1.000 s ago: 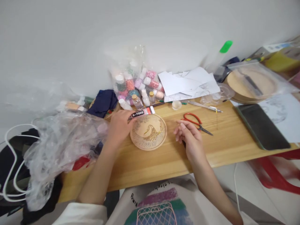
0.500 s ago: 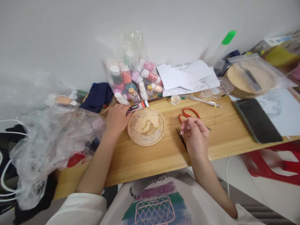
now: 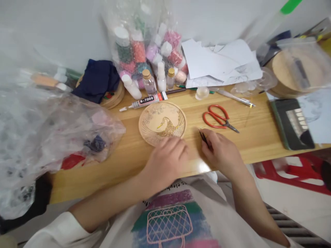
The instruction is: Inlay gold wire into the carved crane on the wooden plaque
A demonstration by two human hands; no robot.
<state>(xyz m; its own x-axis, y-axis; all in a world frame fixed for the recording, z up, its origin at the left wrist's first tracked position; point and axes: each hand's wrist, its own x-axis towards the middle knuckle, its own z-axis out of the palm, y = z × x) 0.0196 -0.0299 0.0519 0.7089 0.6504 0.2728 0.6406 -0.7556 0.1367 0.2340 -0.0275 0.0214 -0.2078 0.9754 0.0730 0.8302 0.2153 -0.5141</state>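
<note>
My left hand (image 3: 168, 162), blurred by motion, is at the near edge of a round wooden disc (image 3: 162, 120) with a golden bird design; what its curled fingers hold, if anything, is hidden. Black tweezers (image 3: 204, 137) are pinched between the thumb and fingers of my right hand (image 3: 223, 153), to the right of the disc. Red-handled scissors (image 3: 219, 117) lie just beyond that hand. Behind the disc rests a B-7000 glue tube (image 3: 147, 100), its nozzle pointing left.
Bagged bead jars (image 3: 139, 51), small bottles (image 3: 149, 82) and papers (image 3: 219, 63) line the wall. Crumpled plastic (image 3: 57, 127) covers the left side. A phone (image 3: 292, 124) and round wooden pieces (image 3: 294, 72) sit at the right.
My left hand has left the glue tube and come down to the disc's near edge. My right hand has taken hold of the black tweezers. The view has shifted.
</note>
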